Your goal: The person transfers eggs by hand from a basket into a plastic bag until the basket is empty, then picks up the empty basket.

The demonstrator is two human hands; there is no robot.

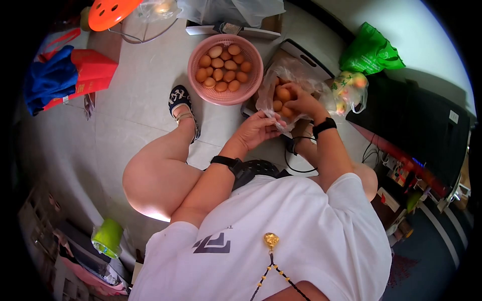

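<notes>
A clear plastic bag [296, 70] with several brown eggs [277, 105] inside lies open on the floor in front of me. My left hand [255, 131] pinches the near edge of this bag between thumb and fingers. Reaching into the bag's mouth, my right hand [302, 102] has its fingers curled round an egg, which they partly hide. Left of the bag stands a round pink plastic basket [193, 62] with several brown eggs spread over its bottom.
Behind the basket is an open carton [273, 27] holding plastic bags. A green bag [371, 52] and a clear bag of fruit [349, 90] sit to the right, near a black screen [416, 125]. At left are a red bag [95, 70] and an orange stool [110, 12].
</notes>
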